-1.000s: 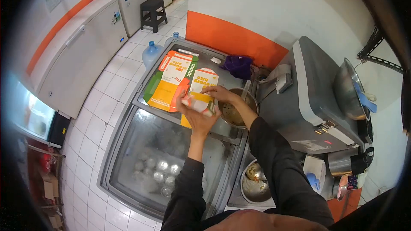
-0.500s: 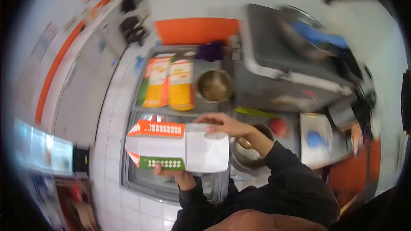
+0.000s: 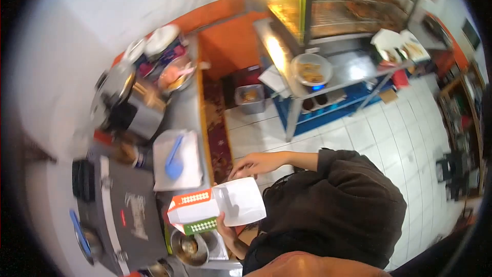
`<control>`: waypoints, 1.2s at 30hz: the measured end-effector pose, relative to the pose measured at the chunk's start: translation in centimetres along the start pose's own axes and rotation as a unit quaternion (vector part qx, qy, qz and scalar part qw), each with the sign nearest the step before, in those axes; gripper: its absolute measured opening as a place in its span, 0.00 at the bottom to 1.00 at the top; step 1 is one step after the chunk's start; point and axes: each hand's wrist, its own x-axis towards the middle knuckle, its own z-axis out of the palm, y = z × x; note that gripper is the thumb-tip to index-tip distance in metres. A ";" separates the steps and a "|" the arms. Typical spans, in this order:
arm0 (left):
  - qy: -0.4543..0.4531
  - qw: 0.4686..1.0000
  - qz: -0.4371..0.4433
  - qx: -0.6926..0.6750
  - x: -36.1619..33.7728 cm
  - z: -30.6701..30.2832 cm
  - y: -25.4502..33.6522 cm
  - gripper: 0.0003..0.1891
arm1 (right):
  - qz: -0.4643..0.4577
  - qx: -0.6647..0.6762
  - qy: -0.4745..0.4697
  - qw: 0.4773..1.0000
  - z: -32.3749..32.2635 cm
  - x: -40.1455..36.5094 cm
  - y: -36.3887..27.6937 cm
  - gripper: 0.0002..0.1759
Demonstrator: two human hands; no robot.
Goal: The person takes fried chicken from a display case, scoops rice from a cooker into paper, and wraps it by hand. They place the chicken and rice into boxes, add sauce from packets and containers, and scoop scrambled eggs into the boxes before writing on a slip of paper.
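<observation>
Blue scoop (image 3: 173, 158) on a white tub (image 3: 190, 174) on the bench (image 3: 185, 106); steel pot (image 3: 188, 246) further along; plate of fried food (image 3: 311, 70) by a lit display case (image 3: 353, 5).

Left hand (image 3: 224, 224) mostly hidden behind box (image 3: 225, 206).

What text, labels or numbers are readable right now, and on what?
No text here is legible.
Paper box in the left hand: only dot patterns on its orange and green flaps, no letters to make out.
Grey appliance: a pale print and a small red mark on top, both too blurred to read.
</observation>
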 end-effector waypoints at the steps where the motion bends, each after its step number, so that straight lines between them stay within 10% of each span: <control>1: -0.078 0.997 0.016 -0.014 0.1 0.2 -0.2 0.26 | 0.088 0.050 0.090 0.991 -0.3 -3.8 -1.2 0.21; 4: -0.194 0.943 0.227 0.146 0.6 -0.4 -3.0 0.20 | 0.150 0.000 0.375 0.915 -1.0 -14.9 -0.8 0.16; 6: -0.176 0.939 0.232 0.180 1.9 3.1 -0.4 0.16 | 0.157 -0.337 0.504 0.780 -5.5 -16.0 4.8 0.19; 10: -0.268 0.962 -0.015 -0.038 2.7 4.9 3.3 0.21 | 0.274 -0.463 0.507 0.674 -5.6 -14.7 5.2 0.23; 17: -0.203 0.979 -0.025 -0.017 2.6 12.8 -1.2 0.30 | 0.345 -0.623 0.344 0.612 -11.4 -18.0 7.7 0.35; 22: -0.178 0.983 -0.042 0.017 0.8 16.2 -0.3 0.25 | 0.393 -0.574 0.286 0.659 -11.4 -18.4 6.1 0.27; 25: -0.157 0.987 0.028 0.005 2.6 19.2 -1.5 0.22 | 0.131 -0.402 0.561 0.712 -13.2 -20.3 8.5 0.16; 28: -0.163 0.986 0.029 0.033 7.6 19.3 -4.7 0.24 | 0.178 -0.014 0.725 0.665 -15.1 -19.4 4.8 0.16; 36: -0.169 0.984 0.049 0.031 11.9 26.1 -4.7 0.23 | 0.143 0.004 0.712 0.688 -19.5 -19.8 5.0 0.19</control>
